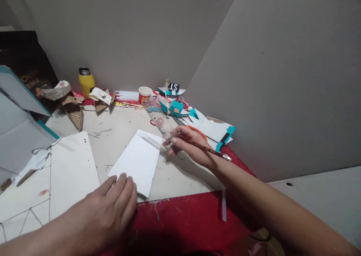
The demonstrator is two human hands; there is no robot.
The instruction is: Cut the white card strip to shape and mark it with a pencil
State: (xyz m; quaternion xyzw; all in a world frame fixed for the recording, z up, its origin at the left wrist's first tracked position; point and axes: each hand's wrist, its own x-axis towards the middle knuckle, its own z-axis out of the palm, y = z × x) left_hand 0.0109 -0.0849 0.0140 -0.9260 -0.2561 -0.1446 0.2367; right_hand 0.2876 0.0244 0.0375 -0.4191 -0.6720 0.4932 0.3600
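Observation:
A folded-looking piece of white paper or card [143, 156] lies at a slant on the pale board. My left hand [113, 205] rests at its near left corner, fingers stretched out and touching it. Over the paper's right side, my right hand [188, 145] pinches a dark pencil [204, 147] with a shiny rear end. Its tip is hidden by the fingers. A clear ruler [158, 120] runs away from the right fingers; whether they touch it I cannot tell. Orange-handled scissors [201, 131] lie partly behind this hand.
Small teal paper boats [176, 107], a paper cup [144, 94] and a yellow bottle [86, 83] stand at the back. Cardboard boats [73, 113] are at the left back. A marked white sheet [69, 165] lies left. Red cloth [180, 222] shows in front; grey walls [126, 30] rise behind.

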